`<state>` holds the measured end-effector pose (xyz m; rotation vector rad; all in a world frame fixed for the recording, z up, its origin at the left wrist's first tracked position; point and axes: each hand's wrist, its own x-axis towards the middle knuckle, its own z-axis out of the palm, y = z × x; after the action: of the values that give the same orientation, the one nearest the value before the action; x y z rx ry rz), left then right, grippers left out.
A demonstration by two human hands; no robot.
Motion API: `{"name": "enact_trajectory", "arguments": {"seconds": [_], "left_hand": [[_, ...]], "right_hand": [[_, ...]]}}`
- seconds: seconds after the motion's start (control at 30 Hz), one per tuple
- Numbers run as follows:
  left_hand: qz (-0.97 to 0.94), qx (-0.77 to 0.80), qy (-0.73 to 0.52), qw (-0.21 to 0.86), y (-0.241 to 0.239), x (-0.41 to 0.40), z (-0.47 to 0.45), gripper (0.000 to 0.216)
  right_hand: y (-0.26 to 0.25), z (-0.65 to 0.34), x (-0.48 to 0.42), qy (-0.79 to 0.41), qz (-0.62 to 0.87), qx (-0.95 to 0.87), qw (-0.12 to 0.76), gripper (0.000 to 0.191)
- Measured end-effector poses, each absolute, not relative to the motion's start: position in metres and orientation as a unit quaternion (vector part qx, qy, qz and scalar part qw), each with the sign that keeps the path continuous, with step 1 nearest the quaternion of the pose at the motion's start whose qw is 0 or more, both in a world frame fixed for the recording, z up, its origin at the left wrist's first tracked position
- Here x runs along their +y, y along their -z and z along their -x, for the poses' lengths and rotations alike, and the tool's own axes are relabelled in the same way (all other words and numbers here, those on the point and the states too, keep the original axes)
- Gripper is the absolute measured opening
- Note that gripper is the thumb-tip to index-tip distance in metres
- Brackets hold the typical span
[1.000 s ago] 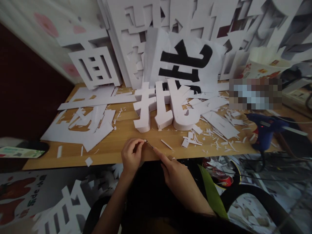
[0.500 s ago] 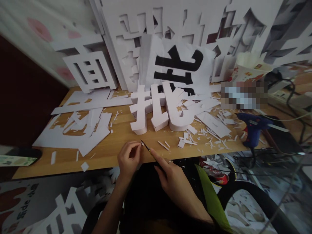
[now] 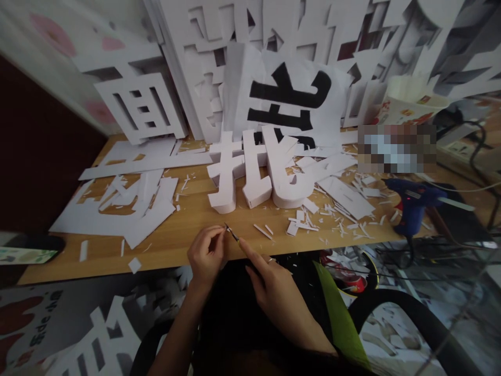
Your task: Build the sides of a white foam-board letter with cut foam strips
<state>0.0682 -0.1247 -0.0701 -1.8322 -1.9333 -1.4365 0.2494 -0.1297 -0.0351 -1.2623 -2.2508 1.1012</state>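
My left hand (image 3: pixel 205 253) is closed in a pinch by the table's front edge. Between its thumb and forefinger is a tiny white piece, mostly hidden by the fingertips. My right hand (image 3: pixel 276 287) grips a slim, dark craft knife (image 3: pixel 234 234) with the forefinger stretched along it. The knife's tip points up and left, right at the left fingertips. Just beyond the hands stands a white three-dimensional character (image 3: pixel 256 183) in several thick, upright parts. Behind it leans a paper sheet printed with a black character (image 3: pixel 289 96).
A blue glue gun (image 3: pixel 413 203) stands at the right, near a paper cup (image 3: pixel 415 104). Cut white board sheets (image 3: pixel 94 216) lie on the left, with scraps (image 3: pixel 301 223) strewn to the right. Another white character (image 3: pixel 143 109) leans at the back left.
The view has shifted slightly. The knife's tip has moved a little at the left fingertips; both hands hold nearly the same pose.
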Motion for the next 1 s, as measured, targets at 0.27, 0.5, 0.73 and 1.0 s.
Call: {"name": "enact_trajectory", "arguments": {"seconds": [0.27,0.5,0.73,1.0], "left_hand": [[0.603,-0.639,0.474,0.065,0.071,-0.124,-0.066,0.007],[0.587,-0.655,0.474,0.040,0.071,-0.125,-0.066,0.008],[0.574,-0.655,0.491,0.008,0.073,-0.125,-0.067,0.008],[0.487,-0.677,0.544,-0.093,0.075,-0.120,-0.065,0.014]], "right_hand": [[0.029,-0.252,-0.126,-0.340,0.442,-0.822,0.113,0.066],[0.017,-0.248,-0.121,-0.307,0.446,-0.840,-0.018,0.074],[0.006,-0.242,-0.119,-0.261,0.461,-0.846,-0.062,0.081],[0.027,-0.265,-0.119,-0.375,0.466,-0.795,0.104,0.063]]}}
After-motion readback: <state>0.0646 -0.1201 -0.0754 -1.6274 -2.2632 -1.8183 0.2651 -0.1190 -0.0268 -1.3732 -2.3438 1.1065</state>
